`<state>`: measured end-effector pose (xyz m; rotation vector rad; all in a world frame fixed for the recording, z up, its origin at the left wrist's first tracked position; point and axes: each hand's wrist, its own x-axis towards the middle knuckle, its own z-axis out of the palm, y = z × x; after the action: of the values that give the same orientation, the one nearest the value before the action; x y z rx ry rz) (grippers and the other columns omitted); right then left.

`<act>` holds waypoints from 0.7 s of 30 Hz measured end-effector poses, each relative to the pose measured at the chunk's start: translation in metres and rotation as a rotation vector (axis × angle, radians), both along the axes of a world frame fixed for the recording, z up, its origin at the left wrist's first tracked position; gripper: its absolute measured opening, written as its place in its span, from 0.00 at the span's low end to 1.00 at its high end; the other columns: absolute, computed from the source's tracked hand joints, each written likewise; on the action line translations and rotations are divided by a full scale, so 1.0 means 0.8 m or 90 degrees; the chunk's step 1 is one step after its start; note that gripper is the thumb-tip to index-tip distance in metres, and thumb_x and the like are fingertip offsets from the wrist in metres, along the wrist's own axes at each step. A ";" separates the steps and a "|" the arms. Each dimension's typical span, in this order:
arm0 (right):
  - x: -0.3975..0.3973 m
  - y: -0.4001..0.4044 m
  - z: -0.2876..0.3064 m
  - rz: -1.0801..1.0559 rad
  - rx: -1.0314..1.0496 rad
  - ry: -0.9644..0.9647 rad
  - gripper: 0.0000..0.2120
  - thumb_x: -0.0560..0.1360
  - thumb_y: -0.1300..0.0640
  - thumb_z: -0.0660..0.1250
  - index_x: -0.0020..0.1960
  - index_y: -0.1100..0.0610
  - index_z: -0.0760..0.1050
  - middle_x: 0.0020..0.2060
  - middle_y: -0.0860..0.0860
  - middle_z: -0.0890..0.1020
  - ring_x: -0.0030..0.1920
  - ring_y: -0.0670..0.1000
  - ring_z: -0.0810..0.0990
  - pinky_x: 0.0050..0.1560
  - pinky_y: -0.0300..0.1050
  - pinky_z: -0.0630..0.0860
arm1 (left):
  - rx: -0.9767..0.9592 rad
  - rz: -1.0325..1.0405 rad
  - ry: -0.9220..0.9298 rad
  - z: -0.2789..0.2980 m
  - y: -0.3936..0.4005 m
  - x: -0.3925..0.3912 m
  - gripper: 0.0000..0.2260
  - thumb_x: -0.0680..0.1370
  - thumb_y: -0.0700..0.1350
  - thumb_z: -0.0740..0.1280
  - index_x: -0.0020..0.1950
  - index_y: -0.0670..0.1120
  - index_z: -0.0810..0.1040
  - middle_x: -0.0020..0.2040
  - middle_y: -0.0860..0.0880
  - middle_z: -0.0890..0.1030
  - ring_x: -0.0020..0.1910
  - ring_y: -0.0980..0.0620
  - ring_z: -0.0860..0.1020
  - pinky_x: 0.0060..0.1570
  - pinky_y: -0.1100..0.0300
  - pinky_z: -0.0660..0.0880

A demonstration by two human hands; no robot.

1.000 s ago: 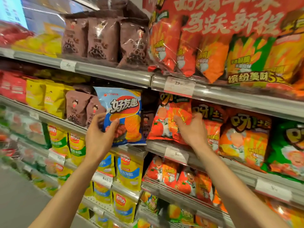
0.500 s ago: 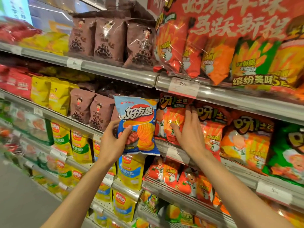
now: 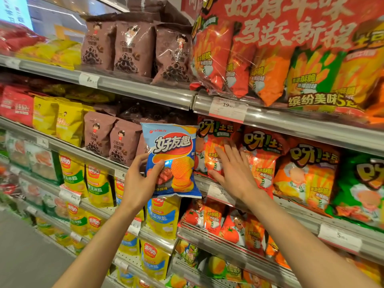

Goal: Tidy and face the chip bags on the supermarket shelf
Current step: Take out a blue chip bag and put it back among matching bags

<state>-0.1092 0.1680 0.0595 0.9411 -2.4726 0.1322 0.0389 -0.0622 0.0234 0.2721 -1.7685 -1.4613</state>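
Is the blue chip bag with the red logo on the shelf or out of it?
Out of it. The left hand holds the blue chip bag with the red logo upright in front of the shelf edge, its printed face toward the camera.

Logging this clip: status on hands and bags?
Left hand grips blue bag, held off shelf. Right hand flat, open, on orange bag. Nothing blocking.

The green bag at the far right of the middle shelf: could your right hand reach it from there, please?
Probably yes. The right hand lies open on an orange bag on the same shelf, and the green bag stands at the front with nothing before it.
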 end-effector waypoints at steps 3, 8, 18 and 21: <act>0.018 0.013 0.008 0.061 -0.129 -0.058 0.32 0.81 0.38 0.58 0.79 0.51 0.59 0.80 0.54 0.58 0.80 0.56 0.55 0.77 0.49 0.48 | -0.001 -0.010 -0.001 -0.001 0.006 0.002 0.16 0.76 0.56 0.72 0.62 0.54 0.77 0.56 0.54 0.82 0.51 0.62 0.82 0.41 0.72 0.76; 0.072 0.033 0.006 0.106 -0.395 -0.291 0.30 0.76 0.32 0.62 0.73 0.45 0.66 0.63 0.42 0.75 0.61 0.42 0.76 0.58 0.39 0.74 | 0.023 -0.056 0.009 -0.003 0.038 0.003 0.15 0.76 0.56 0.72 0.61 0.55 0.78 0.53 0.56 0.83 0.51 0.60 0.82 0.47 0.61 0.79; 0.127 0.123 -0.039 0.069 -0.605 -0.564 0.25 0.75 0.43 0.71 0.70 0.45 0.69 0.48 0.55 0.81 0.48 0.51 0.84 0.51 0.45 0.81 | 0.035 -0.208 0.001 -0.031 0.167 0.007 0.13 0.74 0.56 0.74 0.56 0.56 0.78 0.50 0.57 0.84 0.49 0.58 0.83 0.44 0.68 0.77; 0.145 0.174 -0.056 0.042 -0.663 -0.601 0.14 0.74 0.43 0.74 0.55 0.33 0.74 0.50 0.61 0.73 0.43 0.59 0.78 0.40 0.46 0.77 | 0.042 -0.261 -0.033 -0.048 0.213 0.007 0.13 0.73 0.57 0.73 0.56 0.57 0.79 0.49 0.57 0.84 0.47 0.60 0.83 0.40 0.68 0.77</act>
<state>0.0072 0.3076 0.0145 0.4919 -2.4639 2.0267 0.0445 0.1082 -0.0151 -0.0235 -1.8955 -1.8146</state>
